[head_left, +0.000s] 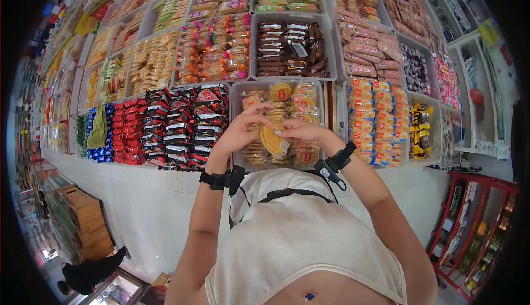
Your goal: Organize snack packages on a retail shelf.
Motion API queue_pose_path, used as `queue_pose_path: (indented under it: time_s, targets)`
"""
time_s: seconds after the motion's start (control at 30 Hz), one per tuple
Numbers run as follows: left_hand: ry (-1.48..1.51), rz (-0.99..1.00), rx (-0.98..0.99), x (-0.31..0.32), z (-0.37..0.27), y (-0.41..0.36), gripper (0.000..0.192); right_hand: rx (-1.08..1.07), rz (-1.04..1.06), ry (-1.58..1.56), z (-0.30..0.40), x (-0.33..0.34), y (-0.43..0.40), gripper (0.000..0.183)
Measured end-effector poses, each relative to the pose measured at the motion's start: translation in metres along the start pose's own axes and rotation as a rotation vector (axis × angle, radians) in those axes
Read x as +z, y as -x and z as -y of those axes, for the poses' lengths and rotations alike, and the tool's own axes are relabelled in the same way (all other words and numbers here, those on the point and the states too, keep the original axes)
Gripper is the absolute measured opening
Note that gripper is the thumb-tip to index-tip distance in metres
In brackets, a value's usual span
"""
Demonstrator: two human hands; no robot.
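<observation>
My right hand (304,132) grips a clear-wrapped packet of round golden biscuits (273,141), its thumb pressed on the upper edge. The packet is tilted above a translucent plastic bin (237,91). From the other side, my left hand (245,127) curves over the same bin, fingers reaching to the packet's top. Whether those fingers pinch the packet is hidden. Beneath both hands stand rows of similar wrapped biscuits (305,100), several with red labels. Each wrist wears a black strap with a small device.
Black-and-red wrapped snacks (207,114) adjoin on the left, beside red packets (129,124). A bin of dark brown bars (290,50) sits beyond. Orange-and-white packets (374,118) lie right. A red rack (468,226) stands low right; a person in black (93,269) is lower left.
</observation>
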State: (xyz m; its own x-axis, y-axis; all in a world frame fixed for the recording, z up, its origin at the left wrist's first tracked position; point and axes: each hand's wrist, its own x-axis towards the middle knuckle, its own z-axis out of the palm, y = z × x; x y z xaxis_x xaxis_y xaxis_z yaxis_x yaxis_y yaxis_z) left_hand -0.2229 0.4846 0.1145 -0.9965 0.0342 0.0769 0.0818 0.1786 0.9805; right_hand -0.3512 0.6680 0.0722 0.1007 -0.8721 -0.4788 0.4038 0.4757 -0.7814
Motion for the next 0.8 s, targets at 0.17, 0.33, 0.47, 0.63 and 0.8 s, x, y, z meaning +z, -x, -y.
queue_pose_path:
  time_s: [0.17,0.33,0.47,0.63,0.8]
  targets:
    - [0.294,-0.242,-0.322,0.001,0.024,0.004,0.029,-0.191,-0.190,-0.113,-0.007,0.005,0.007,0.031]
    - [-0.050,-0.348,-0.416,0.014,0.054,0.002,0.038,-0.311,-0.708,0.586,-0.023,0.003,0.001,0.034]
    - [0.082,-0.185,-0.559,0.027,0.026,-0.014,0.036,-0.490,-1.003,1.317,-0.010,0.034,0.008,0.034]
    - [0.188,-0.254,-0.648,0.022,0.055,-0.019,0.032,-0.525,-0.872,1.173,-0.007,0.037,0.011,0.037]
    - [-0.015,-0.319,-0.320,0.023,0.101,-0.035,0.030,-0.505,-0.952,0.636,0.005,0.011,0.015,0.026]
